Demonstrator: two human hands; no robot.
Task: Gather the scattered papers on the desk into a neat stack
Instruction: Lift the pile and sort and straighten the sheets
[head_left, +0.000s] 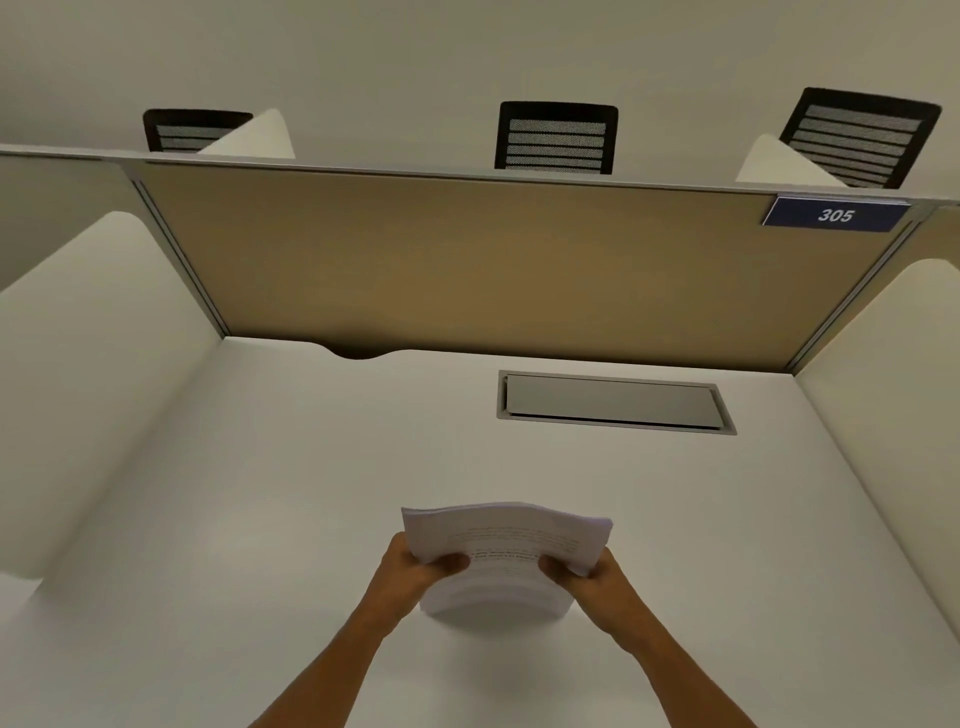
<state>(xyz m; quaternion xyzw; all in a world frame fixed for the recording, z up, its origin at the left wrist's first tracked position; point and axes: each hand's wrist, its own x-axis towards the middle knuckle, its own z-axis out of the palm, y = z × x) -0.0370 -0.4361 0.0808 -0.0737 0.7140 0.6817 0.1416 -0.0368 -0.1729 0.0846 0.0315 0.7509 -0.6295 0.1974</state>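
A stack of white printed papers (506, 540) is held upright on its lower edge on the white desk (291, 493), its top bowing towards me. My left hand (415, 569) grips the stack's left side, thumb on the front sheet. My right hand (584, 571) grips the right side the same way. No loose sheets show elsewhere on the desk.
A grey cable hatch (613, 402) is set into the desk behind the stack. A tan partition (493, 265) with a blue "305" plate (835, 214) closes the back; white side panels (98, 374) flank the desk. Black mesh chairs (558, 137) stand beyond.
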